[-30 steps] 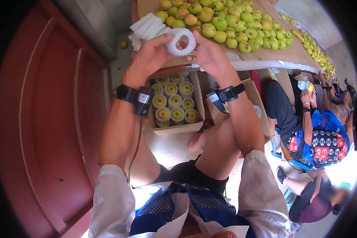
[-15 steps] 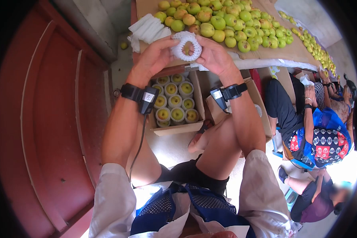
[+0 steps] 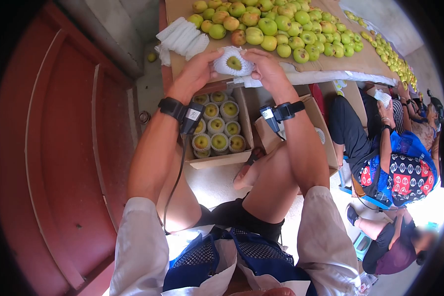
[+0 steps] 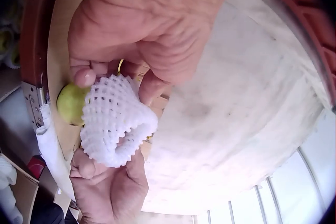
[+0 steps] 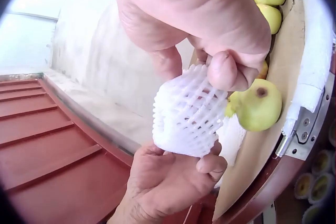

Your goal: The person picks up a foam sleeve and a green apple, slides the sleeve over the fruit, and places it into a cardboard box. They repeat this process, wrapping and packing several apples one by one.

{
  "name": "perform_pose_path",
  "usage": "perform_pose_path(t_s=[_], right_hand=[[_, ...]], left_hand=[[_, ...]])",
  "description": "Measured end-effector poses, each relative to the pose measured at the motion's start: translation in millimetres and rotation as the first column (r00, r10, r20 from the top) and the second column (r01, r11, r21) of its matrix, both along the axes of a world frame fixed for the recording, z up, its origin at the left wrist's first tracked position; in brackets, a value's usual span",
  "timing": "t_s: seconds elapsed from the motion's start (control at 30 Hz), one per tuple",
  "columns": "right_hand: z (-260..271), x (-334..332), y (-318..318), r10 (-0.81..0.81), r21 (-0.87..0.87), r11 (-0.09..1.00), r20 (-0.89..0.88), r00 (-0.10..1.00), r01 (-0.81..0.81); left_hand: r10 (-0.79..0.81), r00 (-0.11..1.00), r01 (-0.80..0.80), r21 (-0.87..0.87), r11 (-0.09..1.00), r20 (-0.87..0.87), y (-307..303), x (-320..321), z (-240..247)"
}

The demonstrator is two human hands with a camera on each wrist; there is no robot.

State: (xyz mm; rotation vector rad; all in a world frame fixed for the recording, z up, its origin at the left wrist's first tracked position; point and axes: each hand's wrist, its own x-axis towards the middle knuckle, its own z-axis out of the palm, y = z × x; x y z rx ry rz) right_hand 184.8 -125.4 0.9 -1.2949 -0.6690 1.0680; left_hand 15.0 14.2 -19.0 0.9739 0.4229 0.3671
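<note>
Both hands hold a white foam fruit net (image 3: pixel 221 65) above the near edge of the table, with a yellow-green apple (image 3: pixel 234 62) showing in its opening towards me. My left hand (image 3: pixel 198 71) grips the net's left side with fingers and thumb. On the opposite side, my right hand (image 3: pixel 270 70) grips it the same way. In the left wrist view, the mesh (image 4: pixel 113 111) hides much of the apple (image 4: pixel 70 103), and the net's far end gapes. The right wrist view shows the apple's brown blossom end (image 5: pixel 261 91) outside the mesh.
Loose apples (image 3: pixel 269 27) cover the cardboard-topped table (image 3: pixel 325 71); a stack of foam nets (image 3: pixel 180 37) lies at its left. Below stands a carton (image 3: pixel 227 160) of netted apples. A red door (image 3: pixel 69 163) is at left, and other people (image 3: pixel 404 167) sit at right.
The net's ring-like opening has tilted and spread, and the apple now shows inside it. Both hands have kept their grip, shifting slightly; a person at right has raised a netted item.
</note>
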Motion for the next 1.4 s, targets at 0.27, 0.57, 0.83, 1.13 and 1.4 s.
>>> perform_pose_path(t_s=[0.27, 0.57, 0.83, 1.13, 1.4], right_hand=[[-45.2, 1.1, 29.7, -0.300, 0.144, 0.954, 0.414, 0.859, 0.263], [-55.2, -5.4, 34.6, -0.328, 0.133, 0.904, 0.826, 0.459, 0.406], [-67.6, -0.9, 39.0, -0.346, 0.123, 0.896, 0.796, 0.497, 0.427], [-62.8, -2.4, 45.0, -0.464, 0.253, 0.885, 0.541, 0.701, 0.390], [-56.1, -5.3, 45.6, -0.514, 0.299, 0.858, 0.480, 0.711, 0.418]], left_hand=[[0.166, 0.982, -0.148, 0.181, 0.972, -0.092, 3.8, 17.5, -31.7], [0.400, 0.884, -0.212, 0.556, 0.804, -0.242, 4.3, 46.3, -65.4], [0.531, 0.834, -0.371, 0.558, 0.742, -0.153, 1.7, 57.8, -78.7], [0.620, 0.783, -0.494, 0.554, 0.670, -0.053, -9.1, 53.9, -58.4], [0.639, 0.767, -0.560, 0.536, 0.631, 0.050, -14.9, 53.1, -51.4]])
